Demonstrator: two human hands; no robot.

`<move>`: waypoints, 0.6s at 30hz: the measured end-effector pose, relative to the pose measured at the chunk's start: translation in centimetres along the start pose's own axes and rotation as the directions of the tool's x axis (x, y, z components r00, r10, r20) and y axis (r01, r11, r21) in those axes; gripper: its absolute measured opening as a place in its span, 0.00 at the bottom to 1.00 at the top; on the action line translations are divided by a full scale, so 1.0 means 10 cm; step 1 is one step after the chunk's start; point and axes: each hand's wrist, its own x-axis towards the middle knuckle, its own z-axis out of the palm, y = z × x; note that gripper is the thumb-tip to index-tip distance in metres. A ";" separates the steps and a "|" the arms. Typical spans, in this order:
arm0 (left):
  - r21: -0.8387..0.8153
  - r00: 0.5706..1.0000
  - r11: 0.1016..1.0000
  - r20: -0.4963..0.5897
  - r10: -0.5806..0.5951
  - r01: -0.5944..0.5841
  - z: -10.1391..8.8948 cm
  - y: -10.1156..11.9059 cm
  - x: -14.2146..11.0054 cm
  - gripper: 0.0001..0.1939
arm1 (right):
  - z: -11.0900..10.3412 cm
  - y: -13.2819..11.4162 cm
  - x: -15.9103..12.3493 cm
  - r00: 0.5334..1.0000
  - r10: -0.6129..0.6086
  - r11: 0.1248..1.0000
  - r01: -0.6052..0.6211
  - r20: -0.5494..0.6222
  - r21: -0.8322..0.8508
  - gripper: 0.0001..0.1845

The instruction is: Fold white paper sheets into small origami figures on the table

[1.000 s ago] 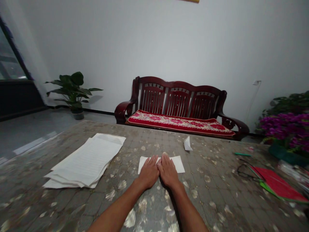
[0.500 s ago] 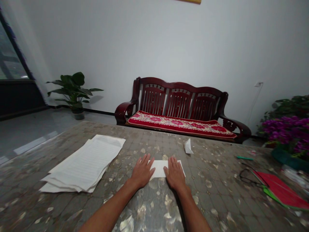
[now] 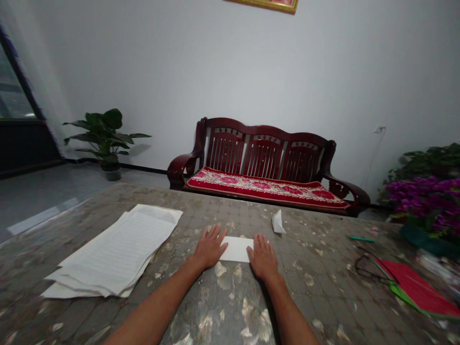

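Observation:
A small white strip of lined paper (image 3: 236,249), apparently folded, lies flat on the patterned tablecloth (image 3: 223,306) in front of me. My left hand (image 3: 211,247) rests palm down over its left end, fingers stretched out and thumb on the paper. Over the right end lies my right hand (image 3: 263,256), also flat with its fingers extended. Both ends of the strip are partly hidden under the hands. Beyond my right hand stands a small folded white paper piece (image 3: 278,223), pointed at the top.
Left on the table is a stack of lined sheets (image 3: 118,249). To the right are eyeglasses (image 3: 372,270), a red booklet (image 3: 417,285), a green pen (image 3: 362,239) and purple flowers (image 3: 424,196). A wooden bench (image 3: 264,153) stands behind the table.
The hands have spread slightly apart along the strip, the left one to the left, and the right one now covers its right end. The camera view has shifted a little.

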 end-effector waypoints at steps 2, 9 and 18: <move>0.003 1.000 1.000 0.003 -0.004 0.004 0.00 -0.01 -0.01 0.27 | -0.01 0.08 -0.02 1.000 0.007 1.000 -0.007 0.009 -0.027 0.35; 0.007 0.999 0.999 0.004 -0.041 0.041 -0.02 -0.11 -0.09 0.27 | -0.06 0.33 -0.08 1.000 0.018 0.998 -0.016 0.026 -0.063 0.34; 0.003 0.994 0.994 -0.031 -0.107 0.107 0.01 -0.27 -0.24 0.28 | -0.02 0.60 -0.19 0.997 0.068 0.997 -0.069 -0.028 -0.044 0.33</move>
